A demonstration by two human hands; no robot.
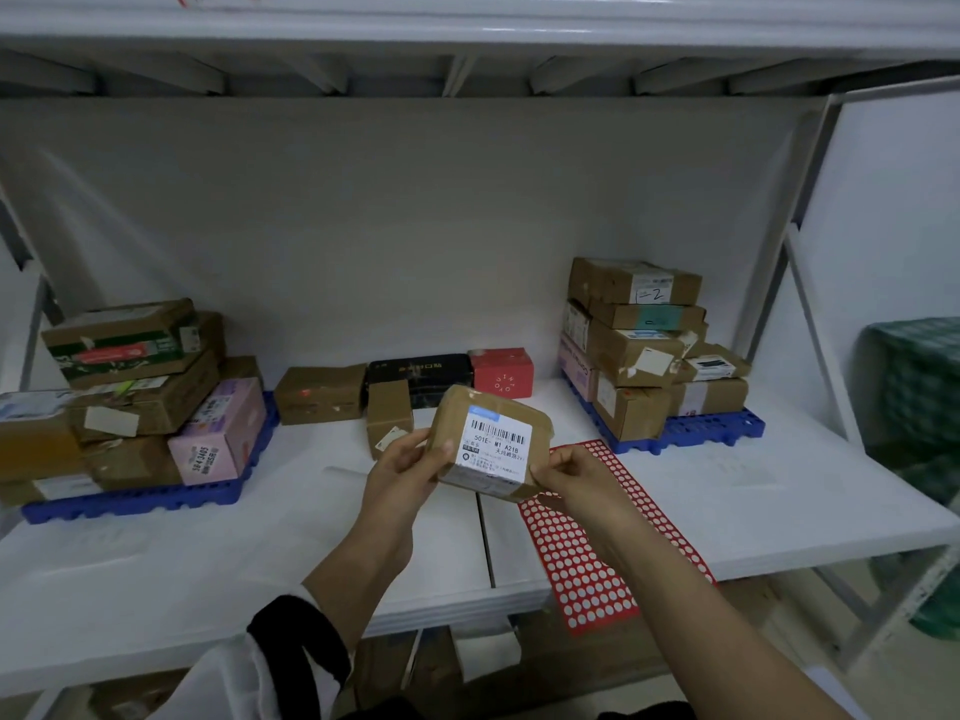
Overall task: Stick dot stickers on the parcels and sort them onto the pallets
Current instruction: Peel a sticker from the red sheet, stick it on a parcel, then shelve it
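Observation:
A small brown cardboard parcel [470, 407] with a white barcode label is held up above the white shelf. My left hand [402, 467] grips its left edge and my right hand [576, 472] pinches its lower right corner. Under my right arm lies a red sheet of dot stickers [582, 558], most of its dots removed, its near end hanging over the shelf edge. A blue pallet [135, 498] at the left carries a pile of parcels. Another blue pallet [696, 433] at the right carries a taller stack.
At the back middle of the shelf [208, 563] stand loose parcels: a brown box [318, 393], a black box [421, 376], a red box [501, 372] and a small brown box [388, 420]. Green crates [919, 407] stand beyond the right frame post.

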